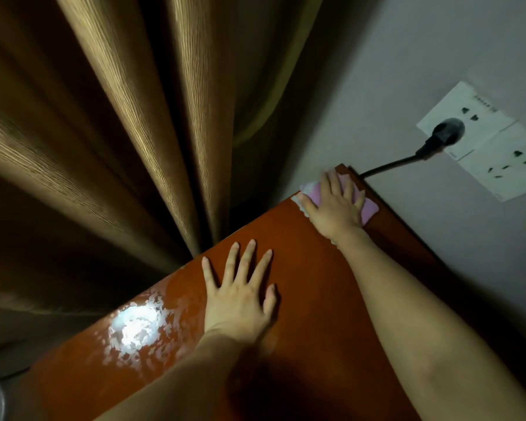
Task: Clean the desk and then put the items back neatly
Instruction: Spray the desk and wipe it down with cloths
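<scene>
Glossy reddish-brown wooden bench, far corner: right hand flat, pressing pink-and-white cloth to wipe; left hand spread, bracing probably.

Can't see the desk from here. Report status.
Right hand flat on pink cloth at desk far corner. Left hand flat on desktop. Black cord beside cloth.

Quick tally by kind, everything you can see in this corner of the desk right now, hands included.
Hands: 2, left hand flat on the glossy reddish-brown wooden desk, right hand pressing the cloth
Pink and white cleaning cloth: 1
Desk: 1
Brown pleated curtain: 1
White wall socket plates: 2
Black plug with cable: 1
Total: 8
</scene>
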A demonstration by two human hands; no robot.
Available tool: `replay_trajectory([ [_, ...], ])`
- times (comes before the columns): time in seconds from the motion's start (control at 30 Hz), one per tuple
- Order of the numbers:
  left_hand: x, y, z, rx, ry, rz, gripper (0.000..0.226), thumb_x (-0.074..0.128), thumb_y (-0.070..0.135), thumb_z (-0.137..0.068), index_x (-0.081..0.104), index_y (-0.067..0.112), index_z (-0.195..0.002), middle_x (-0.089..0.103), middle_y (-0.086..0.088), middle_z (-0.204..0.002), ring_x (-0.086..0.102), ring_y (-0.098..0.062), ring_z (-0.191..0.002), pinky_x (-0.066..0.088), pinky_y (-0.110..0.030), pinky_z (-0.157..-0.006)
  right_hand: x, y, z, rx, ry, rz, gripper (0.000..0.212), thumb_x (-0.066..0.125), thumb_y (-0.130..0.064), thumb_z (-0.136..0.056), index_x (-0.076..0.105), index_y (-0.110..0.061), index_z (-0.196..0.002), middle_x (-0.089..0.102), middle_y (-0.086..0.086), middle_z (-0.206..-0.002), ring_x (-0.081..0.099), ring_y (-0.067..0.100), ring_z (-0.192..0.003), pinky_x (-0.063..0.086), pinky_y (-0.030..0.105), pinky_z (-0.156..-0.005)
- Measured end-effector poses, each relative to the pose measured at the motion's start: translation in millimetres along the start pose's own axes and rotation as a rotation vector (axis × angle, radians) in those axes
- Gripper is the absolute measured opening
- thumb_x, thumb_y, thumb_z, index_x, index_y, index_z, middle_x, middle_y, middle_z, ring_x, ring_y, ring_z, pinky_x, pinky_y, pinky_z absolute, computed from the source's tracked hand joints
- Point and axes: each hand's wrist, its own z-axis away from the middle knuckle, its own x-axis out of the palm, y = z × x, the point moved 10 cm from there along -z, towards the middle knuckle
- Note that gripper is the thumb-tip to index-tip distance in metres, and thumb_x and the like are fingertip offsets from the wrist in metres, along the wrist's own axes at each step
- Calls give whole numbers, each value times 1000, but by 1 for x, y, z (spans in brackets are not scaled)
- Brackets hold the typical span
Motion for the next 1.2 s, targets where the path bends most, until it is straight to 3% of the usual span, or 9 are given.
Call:
replay_trajectory([
  [0.17,1,-1,1,-7,-26,29,56,31,52,-92,32,33,-145,36,0,-150,24,-25,-141,4,-59,-108,9,-5,36,-247,19,99,79,16,-70,-89,1,-26,-152,-1,-4,-161,-7,22,-147,1,51,-116],
  [0.3,-1,0,1,1,-18,32,56,32,52,-91,36,32,-143,40,-1,-148,30,-26,-139,8,-59,-108,-1,43,9,-17,21,2,78,21,-69,-91,2,-24,-152,-1,-2,-161,-4,22,-147,1,52,-116],
  [0.43,0,0,0,-3,-29,32,56,33,52,-91,36,32,-143,41,-1,-148,31,-26,-139,10,-59,-106,-5,34,-14,116,18,-61,78,19,-66,-92,2,-20,-153,-1,2,-161,-3,29,-146,0,58,-114],
  [0.63,-3,-1,4,-23,-72,83,59,16,55,-92,14,37,-149,13,5,-158,-3,-18,-145,-15,-56,-110,6,-16,32,-229,-7,83,76,13,-69,-90,2,-26,-152,-2,-4,-161,-7,25,-147,-1,54,-114],
  [0.7,-4,-2,3,-30,-65,88,59,16,55,-92,14,37,-149,13,5,-158,-4,-18,-145,-15,-55,-110,10,-6,47,-296,5,112,85,3,-74,-81,0,-29,-152,-4,-7,-160,-8,20,-147,-1,51,-115],
  [0.83,-4,0,4,-23,-93,94,59,9,55,-92,2,40,-149,0,6,-159,-14,-17,-144,-19,-55,-110,2,37,15,-50,28,12,78,15,-71,-89,4,-27,-152,-1,-5,-161,-4,23,-147,1,55,-115],
  [0.93,-4,0,3,-36,-112,94,62,2,56,-88,-7,41,-148,-10,8,-158,-23,-15,-141,-23,-54,-109,1,18,-1,88,23,-61,76,18,-68,-91,4,-24,-152,-1,0,-161,-3,30,-146,1,60,-114],
  [1.1,-6,-1,4,-24,-90,101,64,8,55,-88,11,37,-150,4,5,-159,-10,-16,-145,-21,-53,-110,14,-75,55,-296,11,36,72,16,-66,-92,0,-29,-152,-3,-4,-160,-7,27,-147,-2,56,-113],
  [1.2,-14,-4,8,-45,-11,148,58,25,46,-90,43,22,-139,37,-4,-150,26,-22,-143,8,-55,-115,28,-62,100,-380,-22,86,80,3,-73,-83,-4,-31,-151,-7,-8,-160,-12,22,-146,-5,52,-114],
])
